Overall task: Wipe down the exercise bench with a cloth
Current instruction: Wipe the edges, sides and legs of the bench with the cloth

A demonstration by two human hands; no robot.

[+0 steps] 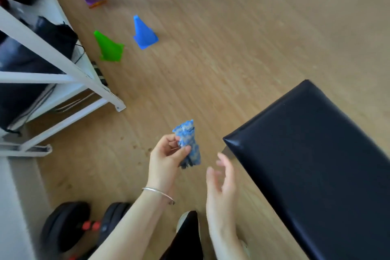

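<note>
Left hand [166,159] pinches the cloth [187,143]; right hand [221,177] is open, nearer the bench [316,154], which lies to the right.

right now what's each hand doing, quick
Left hand: pinching the bunched blue cloth, off the bench.
Right hand: open, fingers relaxed, holding nothing, blurred.

I read this as a small workout room. A black padded bench [316,164] stands on a wooden floor [232,38]. Left of the bench are a white storage rack [63,59] and a black dumbbell [65,226]. Beyond the bench sit a blue cone [143,34] and a green cone [108,48].
</note>
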